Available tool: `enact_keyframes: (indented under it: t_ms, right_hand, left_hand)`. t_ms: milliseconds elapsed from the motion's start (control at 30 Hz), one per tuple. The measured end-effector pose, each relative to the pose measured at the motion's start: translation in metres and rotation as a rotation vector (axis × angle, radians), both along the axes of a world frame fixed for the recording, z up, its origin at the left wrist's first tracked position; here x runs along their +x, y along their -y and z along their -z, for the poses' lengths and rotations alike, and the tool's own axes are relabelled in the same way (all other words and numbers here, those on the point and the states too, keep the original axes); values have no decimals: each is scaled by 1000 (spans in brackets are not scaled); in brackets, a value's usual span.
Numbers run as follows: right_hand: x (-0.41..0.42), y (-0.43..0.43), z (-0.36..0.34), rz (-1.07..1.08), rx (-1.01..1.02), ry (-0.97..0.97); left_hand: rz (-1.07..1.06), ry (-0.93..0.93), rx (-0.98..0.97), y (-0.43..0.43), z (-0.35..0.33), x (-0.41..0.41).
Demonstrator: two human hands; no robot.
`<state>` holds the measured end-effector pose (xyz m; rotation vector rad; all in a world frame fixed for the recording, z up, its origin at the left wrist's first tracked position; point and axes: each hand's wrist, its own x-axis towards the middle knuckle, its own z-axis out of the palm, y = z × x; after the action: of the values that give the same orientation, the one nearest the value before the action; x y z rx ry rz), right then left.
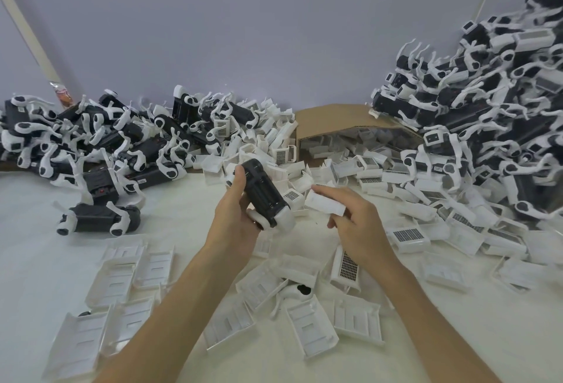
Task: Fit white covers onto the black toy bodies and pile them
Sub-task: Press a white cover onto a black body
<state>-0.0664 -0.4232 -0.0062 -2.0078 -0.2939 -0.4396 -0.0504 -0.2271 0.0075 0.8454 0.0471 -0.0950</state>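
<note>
My left hand [236, 215] grips a black toy body [263, 192] with white legs, held tilted above the middle of the table. Just to its right, my right hand [355, 221] pinches a small white cover [324, 204] between thumb and fingers, a short gap from the body. A heap of black-and-white toy bodies [100, 145] lies at the back left. A taller pile of toys [493, 114] rises at the right against the wall. Loose white covers [405, 193] are strewn between them.
An open cardboard box [338, 122] lies on its side at the back, spilling white covers. Several large white shell pieces [122, 285] lie face up on the white table near its front. One lone toy body [97, 219] stands left of my hands.
</note>
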Motion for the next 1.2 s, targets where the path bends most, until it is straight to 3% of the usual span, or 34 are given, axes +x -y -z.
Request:
enact_keyframes:
  t_ms: [167, 300, 400, 667, 733, 933, 1200]
  right_hand:
    - [-1, -2, -4, -45, 117, -63]
    - [-2, -2, -5, -96, 196, -112]
    - [1, -4, -4, -42, 204, -94]
    - [-3, -3, -8, -48, 371, 33]
    - [-6, -5, -8, -79, 324, 85]
    - [-9, -11, -5, -4, -64, 299]
    - [-8, -18, 0, -18, -48, 433]
  left_hand:
    - [30, -12, -76, -4, -3, 0]
    - [30, 3, 59, -4, -5, -4]
    - [118, -24, -5, -4, -5, -6]
    - [363, 73, 285, -7, -6, -7]
    - [374, 66, 321, -4, -7, -7]
    - [410, -6, 381, -5, -6, -9]
    - [387, 79, 470, -2, -6, -13]
